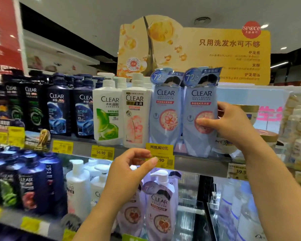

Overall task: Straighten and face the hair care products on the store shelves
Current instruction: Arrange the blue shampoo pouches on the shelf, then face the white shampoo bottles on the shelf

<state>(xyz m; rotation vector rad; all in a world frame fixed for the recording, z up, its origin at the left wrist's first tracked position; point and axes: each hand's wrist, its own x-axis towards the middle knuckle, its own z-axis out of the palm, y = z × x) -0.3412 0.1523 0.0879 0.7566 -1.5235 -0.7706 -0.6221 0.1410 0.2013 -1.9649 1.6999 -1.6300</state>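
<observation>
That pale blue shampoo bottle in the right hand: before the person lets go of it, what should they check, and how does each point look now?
1. Grip: the right hand holds the right-hand pale blue bottle by its side and front. Ok.
2. Label faces forward: CLEAR reads straight on. Ok.
3. Upright: it leans slightly compared with its twin pale blue bottle. Not ok.
4. Base fully on the top shelf: the bottom sits at the shelf's front edge. Cannot tell.
5. Left hand: loosely curled, holding nothing, in front of the yellow price tags, free to help. Ok.
</observation>
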